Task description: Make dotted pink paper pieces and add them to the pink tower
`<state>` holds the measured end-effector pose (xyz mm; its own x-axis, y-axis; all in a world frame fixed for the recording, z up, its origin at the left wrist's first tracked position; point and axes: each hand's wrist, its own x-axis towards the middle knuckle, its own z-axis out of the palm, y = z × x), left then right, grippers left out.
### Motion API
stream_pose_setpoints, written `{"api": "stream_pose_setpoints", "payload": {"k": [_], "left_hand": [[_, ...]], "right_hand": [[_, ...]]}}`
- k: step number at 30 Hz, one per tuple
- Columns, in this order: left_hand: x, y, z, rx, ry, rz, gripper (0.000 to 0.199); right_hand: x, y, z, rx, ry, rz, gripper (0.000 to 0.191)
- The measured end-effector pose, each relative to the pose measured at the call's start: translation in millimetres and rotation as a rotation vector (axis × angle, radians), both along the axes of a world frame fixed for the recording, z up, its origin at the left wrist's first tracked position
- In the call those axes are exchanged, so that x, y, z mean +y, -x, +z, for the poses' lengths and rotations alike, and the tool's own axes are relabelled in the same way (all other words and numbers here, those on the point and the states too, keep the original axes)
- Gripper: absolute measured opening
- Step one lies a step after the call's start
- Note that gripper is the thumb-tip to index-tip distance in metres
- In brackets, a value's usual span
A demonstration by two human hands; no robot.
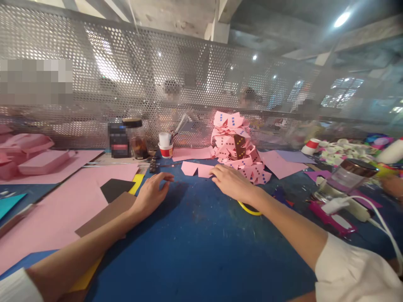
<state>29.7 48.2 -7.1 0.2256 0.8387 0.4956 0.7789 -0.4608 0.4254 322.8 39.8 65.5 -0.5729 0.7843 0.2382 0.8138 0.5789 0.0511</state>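
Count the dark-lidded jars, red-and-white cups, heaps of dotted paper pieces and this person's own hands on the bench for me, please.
Dark-lidded jars: 2
Red-and-white cups: 2
Dotted-paper heap: 1
Person's own hands: 2
Total: 7

I watch the right hand (229,181) from afar, its fingertips at the right end of a notched pink paper strip (191,169) on the blue table (201,243), beside a tall pile of dotted pink paper pieces (224,141). I see the left hand (151,191), loosely curled, near a brown paper sheet (108,214).
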Motion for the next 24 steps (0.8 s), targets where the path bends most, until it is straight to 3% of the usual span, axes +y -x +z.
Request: {"api": "stream_pose_setpoints", "payload": {"k": [5,10,14,20,24], "left_hand": [[0.1,0.1,-0.2,-0.022,0.008,-0.006,0.024],[0.9,0.2,-1.3,-0.044,0.01,-0.017,0.024],[0.6,-0.5,-1.9,-0.064,0.007,-0.023,0.023],[-0.1,-0.2,-2.6,-0.076,-0.009,-0.025,0.022],[0.1,0.2,-2.5,-0.092,-0.011,-0.039,0.021]], "right_hand": [[7.4,-4.6,-5.7,-0.059,0.027,0.012,0.022],[5.2,-21.9,5.5,-0.081,0.055,0.021,0.024],[28.6,-9.9,9.7,-0.049,0.046,0.015,0.028],[80.2,31.9,-20.0,0.034,0.032,-0.022,0.033],[96.0,43.9,-38.4,0.096,0.036,-0.053,0.025]]}}
